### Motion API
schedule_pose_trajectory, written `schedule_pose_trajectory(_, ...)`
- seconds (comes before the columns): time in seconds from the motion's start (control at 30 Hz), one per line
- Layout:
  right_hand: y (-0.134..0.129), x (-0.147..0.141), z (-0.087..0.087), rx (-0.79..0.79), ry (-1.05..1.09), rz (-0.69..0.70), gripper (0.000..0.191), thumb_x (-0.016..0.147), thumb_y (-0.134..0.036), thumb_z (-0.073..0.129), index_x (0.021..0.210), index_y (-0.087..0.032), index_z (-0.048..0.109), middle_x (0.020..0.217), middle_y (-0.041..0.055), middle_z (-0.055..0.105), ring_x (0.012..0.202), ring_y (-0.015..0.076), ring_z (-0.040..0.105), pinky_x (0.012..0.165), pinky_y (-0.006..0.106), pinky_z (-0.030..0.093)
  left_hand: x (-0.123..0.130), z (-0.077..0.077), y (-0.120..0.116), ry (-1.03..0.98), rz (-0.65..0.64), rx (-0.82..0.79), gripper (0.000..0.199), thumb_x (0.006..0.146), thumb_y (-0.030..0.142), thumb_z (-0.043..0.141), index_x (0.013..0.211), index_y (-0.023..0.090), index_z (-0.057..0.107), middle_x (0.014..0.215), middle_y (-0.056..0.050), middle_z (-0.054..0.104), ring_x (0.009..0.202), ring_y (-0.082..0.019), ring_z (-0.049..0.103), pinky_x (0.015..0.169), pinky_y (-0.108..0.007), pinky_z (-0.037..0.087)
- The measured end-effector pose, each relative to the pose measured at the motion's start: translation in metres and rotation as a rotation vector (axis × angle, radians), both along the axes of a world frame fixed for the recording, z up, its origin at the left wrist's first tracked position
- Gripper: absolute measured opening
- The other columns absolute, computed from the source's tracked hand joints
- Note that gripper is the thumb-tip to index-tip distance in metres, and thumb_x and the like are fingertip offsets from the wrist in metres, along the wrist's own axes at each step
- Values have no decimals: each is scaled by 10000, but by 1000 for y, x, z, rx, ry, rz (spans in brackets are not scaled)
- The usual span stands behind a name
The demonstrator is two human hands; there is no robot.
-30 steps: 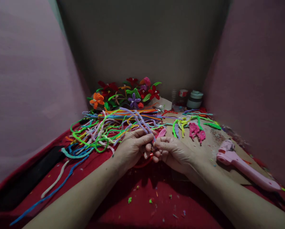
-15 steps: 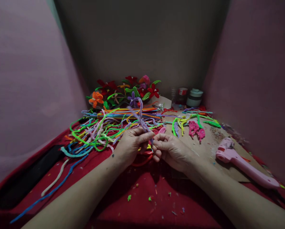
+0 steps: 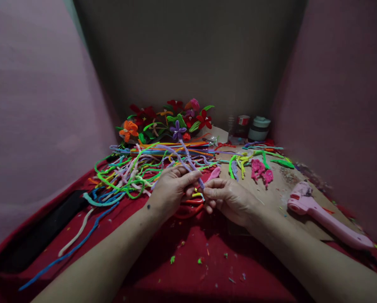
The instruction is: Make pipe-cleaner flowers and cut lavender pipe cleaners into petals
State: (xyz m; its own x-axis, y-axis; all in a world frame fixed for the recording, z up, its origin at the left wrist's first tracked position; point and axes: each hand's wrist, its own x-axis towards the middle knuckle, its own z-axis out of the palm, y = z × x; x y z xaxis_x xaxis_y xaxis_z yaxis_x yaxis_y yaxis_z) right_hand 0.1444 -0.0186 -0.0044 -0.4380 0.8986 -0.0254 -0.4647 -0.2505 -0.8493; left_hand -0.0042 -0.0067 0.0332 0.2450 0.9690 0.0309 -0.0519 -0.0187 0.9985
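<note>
A purple pipe cleaner (image 3: pixel 188 156) is pinched between my two hands, its two fuzzy strands reaching up and to the left. My left hand (image 3: pixel 172 187) grips it with thumb and fingers from the left. From the right, the fingertips of my right hand (image 3: pixel 229 198) close on its lower end. Just beneath the hands lie red-handled scissors (image 3: pixel 191 208), partly hidden by my fingers. A pink looped petal (image 3: pixel 214 174) rests behind my right fingertips.
Tangled pipe cleaners (image 3: pixel 134 176) spread over the red cloth (image 3: pixel 188 261) at left. Pipe cleaner flowers (image 3: pixel 177 129) stand at the back. A cardboard sheet (image 3: pixel 270 202) at right bears pink twisted pieces (image 3: pixel 259 168) and a pink glue gun (image 3: pixel 327 216). A lidded jar (image 3: pixel 259 128) stands behind.
The purple strands have swung down and to the left, and the bent upper one no longer curls above my hands. Both hands keep their pinch; the view has shifted slightly.
</note>
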Motion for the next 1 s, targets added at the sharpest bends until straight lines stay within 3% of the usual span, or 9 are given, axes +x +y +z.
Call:
schedule_pose_trajectory(0.13, 0, 0, 1, 46, -70, 15, 104, 626, -177, 692, 620, -122, 605, 519, -34, 507, 427, 62, 433, 465, 239, 405, -6, 1, 5, -125, 34, -15, 176, 652, 253, 689, 704, 134, 571, 528, 45, 499, 372, 1, 356, 346, -118, 233)
schedule_pose_trajectory(0.3, 0, 0, 4, 121, -123, -25, 161, 672, -226, 666, 815, -150, 658, 665, -5, 587, 508, 68, 476, 525, 236, 370, -9, -1, 6, -117, 8, 37, 163, 693, 273, 656, 715, 134, 574, 557, 27, 536, 368, -3, 384, 347, -124, 255)
schedule_pose_trajectory(0.47, -3, -3, 8, 236, -298, -134, 182, 709, -288, 631, 606, -138, 622, 548, -9, 549, 506, 81, 450, 533, 248, 330, -5, -1, 2, 20, -17, 61, 192, 706, 309, 634, 690, 125, 581, 539, 9, 555, 343, -18, 384, 325, -143, 216)
schedule_pose_trajectory(0.57, -5, -3, 9, 232, -359, -168, 214, 697, -296, 633, 551, -146, 589, 507, -17, 525, 479, 78, 424, 514, 249, 316, -5, -2, 4, -10, -12, 38, 189, 666, 283, 666, 644, 132, 555, 479, 42, 496, 334, -16, 360, 326, -143, 218)
schedule_pose_trajectory(0.83, -5, -3, 5, 209, -271, -147, 172, 694, -291, 625, 603, -146, 605, 557, -7, 556, 502, 82, 442, 528, 248, 335, -5, -7, 7, -120, 20, -41, 180, 635, 258, 687, 687, 136, 566, 542, 27, 544, 366, -15, 415, 332, -119, 270)
schedule_pose_trajectory(1.0, -4, -3, 6, 202, -247, -136, 190, 691, -315, 638, 619, -139, 625, 545, -11, 538, 493, 75, 418, 506, 245, 296, -2, -8, 6, -85, -41, -40, 171, 655, 269, 668, 672, 134, 565, 540, 18, 555, 352, -23, 420, 312, -119, 260)
